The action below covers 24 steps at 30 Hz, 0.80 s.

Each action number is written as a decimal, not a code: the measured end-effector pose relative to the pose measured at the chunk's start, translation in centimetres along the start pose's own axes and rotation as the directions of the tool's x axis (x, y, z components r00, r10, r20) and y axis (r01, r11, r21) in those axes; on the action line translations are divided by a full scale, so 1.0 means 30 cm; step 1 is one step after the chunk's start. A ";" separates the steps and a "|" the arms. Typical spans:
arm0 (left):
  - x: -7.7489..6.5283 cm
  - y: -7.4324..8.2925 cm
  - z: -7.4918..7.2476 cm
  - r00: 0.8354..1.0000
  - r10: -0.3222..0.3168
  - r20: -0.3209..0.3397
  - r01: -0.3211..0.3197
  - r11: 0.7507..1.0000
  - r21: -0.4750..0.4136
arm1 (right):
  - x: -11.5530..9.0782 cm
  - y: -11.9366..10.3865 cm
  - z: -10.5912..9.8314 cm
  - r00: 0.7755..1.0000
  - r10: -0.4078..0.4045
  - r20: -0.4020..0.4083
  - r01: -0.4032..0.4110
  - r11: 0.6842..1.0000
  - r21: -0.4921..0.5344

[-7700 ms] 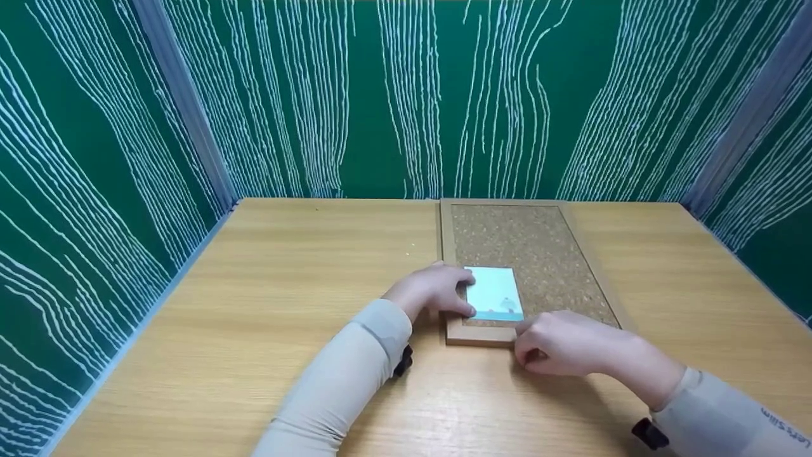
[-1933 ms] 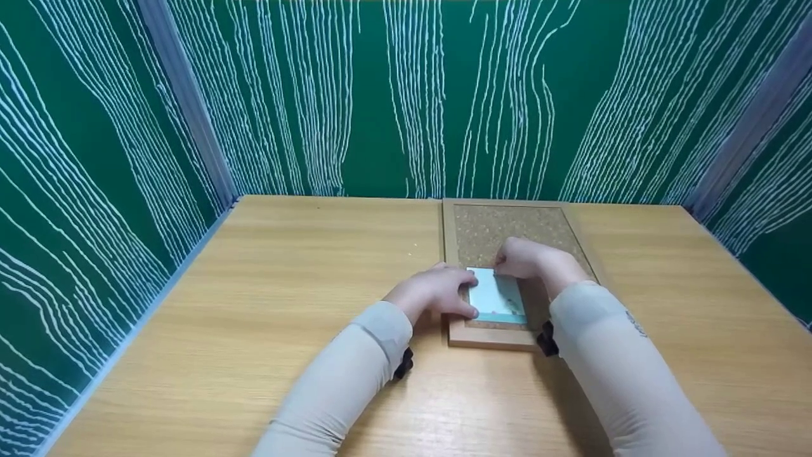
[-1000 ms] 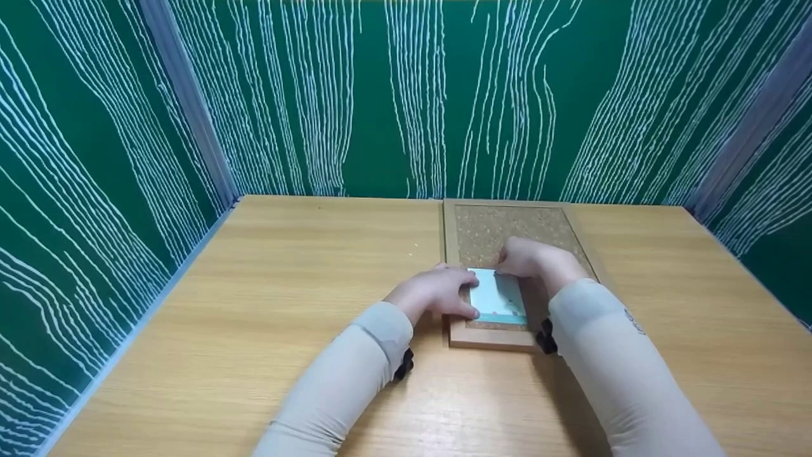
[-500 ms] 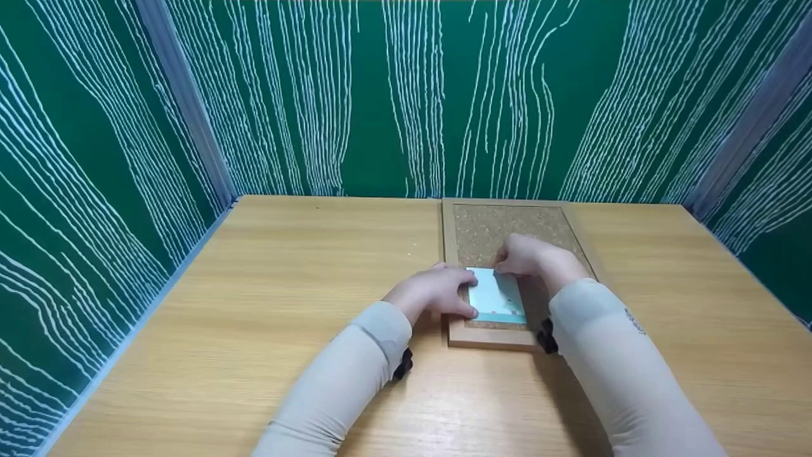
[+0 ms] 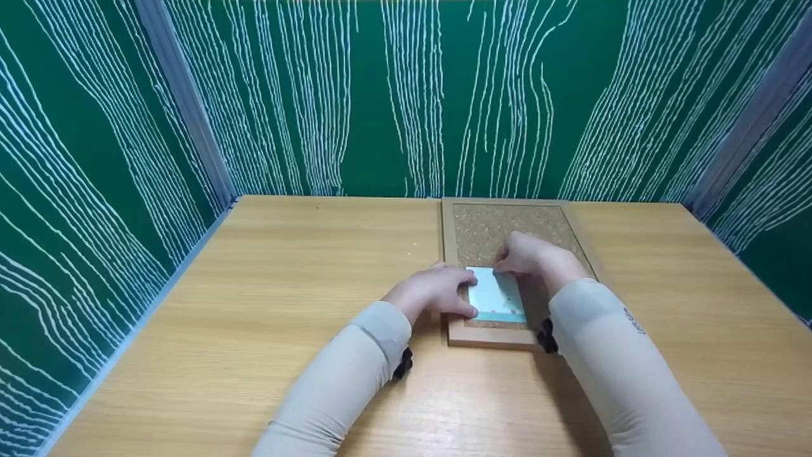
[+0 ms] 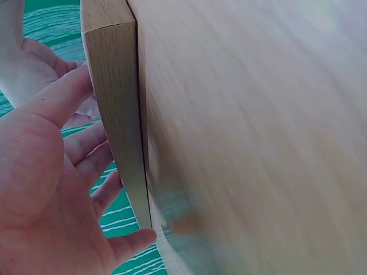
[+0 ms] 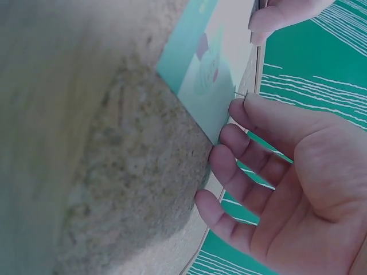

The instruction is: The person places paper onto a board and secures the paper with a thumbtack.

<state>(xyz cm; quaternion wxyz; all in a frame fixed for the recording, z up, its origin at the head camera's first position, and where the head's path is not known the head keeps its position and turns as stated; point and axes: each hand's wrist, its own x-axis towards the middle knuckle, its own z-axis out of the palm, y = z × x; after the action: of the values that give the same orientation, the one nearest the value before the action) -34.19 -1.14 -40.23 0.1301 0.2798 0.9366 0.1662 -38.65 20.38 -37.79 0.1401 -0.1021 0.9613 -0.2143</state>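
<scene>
A white paper note (image 5: 491, 293) with a turquoise lower band and a small printed picture lies on the near part of a wood-framed corkboard (image 5: 510, 225). My left hand (image 5: 434, 289) rests across the board's left frame, thumb and fingertips spread on the note's left edge. Over the note's upper right corner, my right hand (image 5: 531, 257) pinches a pin between thumb and index finger. Only the thin metal needle of that pin (image 7: 239, 93) shows in the right wrist view, close over the paper; its head is hidden by the fingertips. The other right fingers bend loosely towards the cork.
The corkboard lies on a wooden table (image 5: 285, 266), its far end near the back wall. Green panels (image 5: 393, 95) with white wavy lines stand around the table on three sides. A black wrist camera (image 5: 547, 336) sits under the right sleeve.
Since the oldest frame, my right hand has moved from the note's lower right corner to its upper right corner. Over the last two seconds both hands, note and board stay nearly still.
</scene>
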 end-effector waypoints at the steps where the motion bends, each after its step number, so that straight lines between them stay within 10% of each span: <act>1: 0.000 -0.001 0.000 1.000 -0.003 0.001 0.003 1.000 -0.003 | 0.001 -0.001 0.000 1.000 0.001 -0.002 -0.001 1.000 0.001; 24: 0.002 -0.002 0.004 1.000 0.004 -0.009 -0.003 1.000 0.022 | 0.002 -0.010 -0.015 1.000 -0.021 0.003 0.021 0.997 -0.070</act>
<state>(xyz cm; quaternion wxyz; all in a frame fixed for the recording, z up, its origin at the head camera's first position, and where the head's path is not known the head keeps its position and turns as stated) -34.23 -1.12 -40.36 0.1227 0.2821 0.9384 0.1574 -38.80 20.28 -37.29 0.1354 -0.1173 0.9669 -0.1817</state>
